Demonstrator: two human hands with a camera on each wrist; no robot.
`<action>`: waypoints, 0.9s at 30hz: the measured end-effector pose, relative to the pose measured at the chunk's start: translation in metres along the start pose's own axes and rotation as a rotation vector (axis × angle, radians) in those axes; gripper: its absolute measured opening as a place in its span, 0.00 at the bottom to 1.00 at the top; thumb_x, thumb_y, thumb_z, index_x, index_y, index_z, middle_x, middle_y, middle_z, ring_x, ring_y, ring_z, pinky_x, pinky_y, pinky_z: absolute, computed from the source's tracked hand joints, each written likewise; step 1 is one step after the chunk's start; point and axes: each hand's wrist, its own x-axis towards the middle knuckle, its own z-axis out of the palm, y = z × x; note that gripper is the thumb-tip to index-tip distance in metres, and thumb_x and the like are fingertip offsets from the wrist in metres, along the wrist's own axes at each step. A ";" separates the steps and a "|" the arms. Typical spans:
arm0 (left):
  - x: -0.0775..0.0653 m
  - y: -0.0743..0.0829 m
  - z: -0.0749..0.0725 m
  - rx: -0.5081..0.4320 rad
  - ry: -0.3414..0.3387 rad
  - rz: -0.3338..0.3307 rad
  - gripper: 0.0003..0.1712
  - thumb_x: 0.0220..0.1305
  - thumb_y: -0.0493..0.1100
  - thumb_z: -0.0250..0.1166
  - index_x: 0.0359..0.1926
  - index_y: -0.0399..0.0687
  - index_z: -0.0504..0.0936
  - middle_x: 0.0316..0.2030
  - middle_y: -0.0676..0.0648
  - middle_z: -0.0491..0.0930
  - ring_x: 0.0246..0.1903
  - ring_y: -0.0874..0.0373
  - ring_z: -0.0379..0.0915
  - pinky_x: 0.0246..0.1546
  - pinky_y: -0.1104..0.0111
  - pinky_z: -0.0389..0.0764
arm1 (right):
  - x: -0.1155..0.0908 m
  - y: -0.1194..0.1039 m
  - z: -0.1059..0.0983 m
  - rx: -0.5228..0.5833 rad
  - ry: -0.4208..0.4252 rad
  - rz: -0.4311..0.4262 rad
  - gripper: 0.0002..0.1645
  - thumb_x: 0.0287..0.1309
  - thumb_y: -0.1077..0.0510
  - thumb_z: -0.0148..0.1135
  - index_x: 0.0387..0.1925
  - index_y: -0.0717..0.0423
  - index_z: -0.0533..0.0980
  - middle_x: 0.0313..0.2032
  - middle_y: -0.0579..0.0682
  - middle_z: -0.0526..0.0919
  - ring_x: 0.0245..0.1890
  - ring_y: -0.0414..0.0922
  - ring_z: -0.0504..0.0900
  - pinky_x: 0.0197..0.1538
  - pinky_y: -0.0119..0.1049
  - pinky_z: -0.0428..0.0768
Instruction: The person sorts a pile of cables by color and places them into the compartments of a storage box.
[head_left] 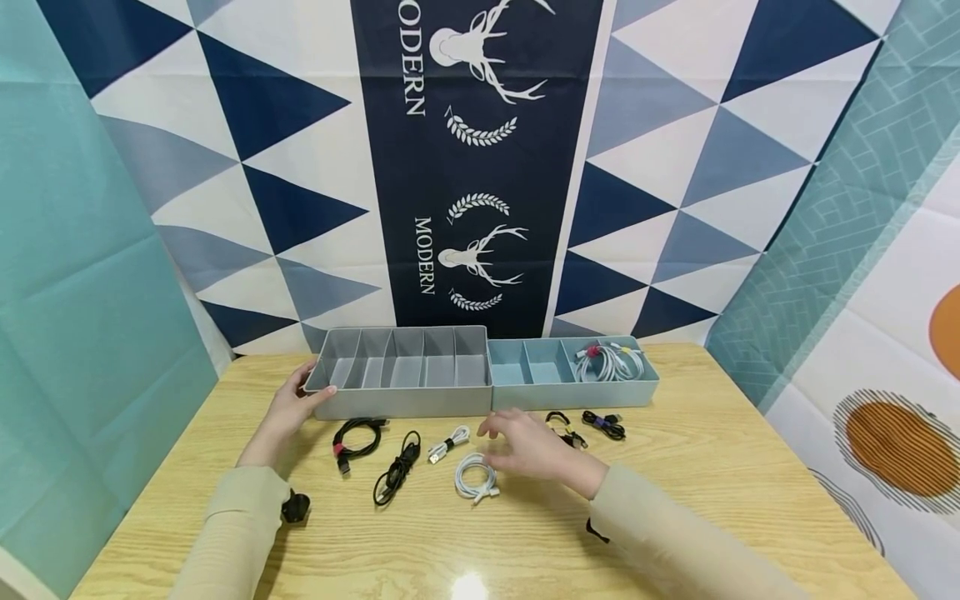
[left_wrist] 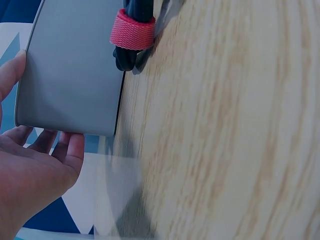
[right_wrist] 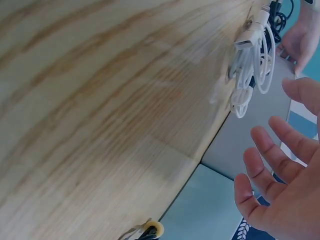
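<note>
My left hand (head_left: pixel 288 408) holds the left end of a grey divided organizer box (head_left: pixel 405 404). Its thumb lies at the front rim, and its fingers rest against the end wall in the left wrist view. My right hand (head_left: pixel 528 446) hovers with spread fingers beside a coiled white cable (head_left: pixel 459 479), holding nothing. A smaller white cable with a black tie (head_left: pixel 448 444) lies just left of that hand. Further left are a bundled black cable (head_left: pixel 397 469) and a looped black cable with a red tie (head_left: pixel 358 450), the latter close to my left hand.
A light blue divided box (head_left: pixel 573 396) adjoins the grey one; its right compartment holds white cables (head_left: pixel 609 362) with red and yellow ties. Two dark cable bundles, one with a yellow tie (head_left: pixel 566 429) and another (head_left: pixel 604 425), lie before it. Patterned cloth (head_left: pixel 315 167) hangs behind the table.
</note>
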 end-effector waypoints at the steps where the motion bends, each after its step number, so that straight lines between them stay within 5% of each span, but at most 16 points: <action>1: 0.000 0.000 0.000 -0.001 0.001 -0.001 0.46 0.65 0.50 0.60 0.75 0.48 0.43 0.69 0.34 0.52 0.62 0.41 0.57 0.54 0.58 0.68 | 0.000 0.001 0.001 0.001 -0.007 -0.004 0.20 0.51 0.48 0.68 0.46 0.50 0.78 0.38 0.48 0.81 0.40 0.44 0.76 0.40 0.41 0.73; 6: 0.000 0.000 0.000 -0.002 0.001 -0.001 0.47 0.65 0.51 0.60 0.75 0.47 0.43 0.69 0.34 0.52 0.63 0.41 0.57 0.55 0.57 0.68 | 0.003 0.005 0.004 0.024 -0.050 -0.022 0.20 0.50 0.49 0.68 0.46 0.50 0.79 0.39 0.46 0.81 0.45 0.47 0.78 0.44 0.42 0.75; 13: -0.001 0.000 0.000 0.001 0.005 0.003 0.48 0.64 0.53 0.61 0.75 0.48 0.43 0.69 0.35 0.53 0.62 0.42 0.58 0.53 0.59 0.69 | 0.007 0.009 0.007 0.096 -0.133 -0.049 0.15 0.53 0.49 0.66 0.41 0.49 0.80 0.36 0.39 0.78 0.38 0.36 0.75 0.44 0.33 0.75; 27: 0.000 -0.001 0.000 -0.011 0.002 0.001 0.47 0.65 0.51 0.61 0.75 0.48 0.43 0.69 0.35 0.52 0.63 0.42 0.57 0.54 0.59 0.68 | 0.014 0.013 0.013 0.106 -0.140 -0.122 0.07 0.53 0.54 0.67 0.35 0.49 0.81 0.35 0.39 0.78 0.38 0.35 0.73 0.46 0.32 0.75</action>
